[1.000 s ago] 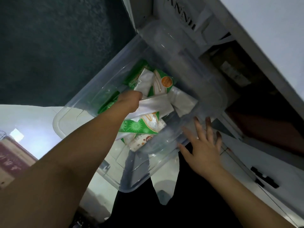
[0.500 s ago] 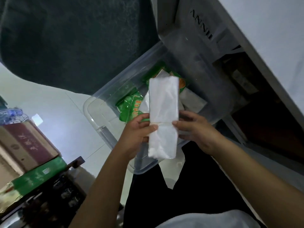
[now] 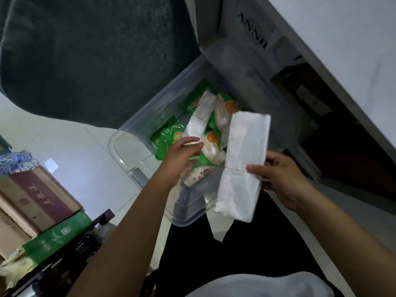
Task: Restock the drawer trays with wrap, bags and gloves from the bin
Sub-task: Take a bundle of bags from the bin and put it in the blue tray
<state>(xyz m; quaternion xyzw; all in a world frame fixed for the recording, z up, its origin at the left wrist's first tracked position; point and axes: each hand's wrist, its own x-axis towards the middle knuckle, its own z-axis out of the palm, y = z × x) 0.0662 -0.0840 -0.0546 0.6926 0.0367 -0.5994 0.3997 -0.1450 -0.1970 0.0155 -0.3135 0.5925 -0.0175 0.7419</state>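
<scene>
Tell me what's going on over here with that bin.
A person is taking stock out of a clear plastic bin. The right hand grips a white bag bundle with a band around it, held over the bin's near corner. The left hand reaches into the bin, fingers open, at a second white bundle that lies among green packets.
</scene>
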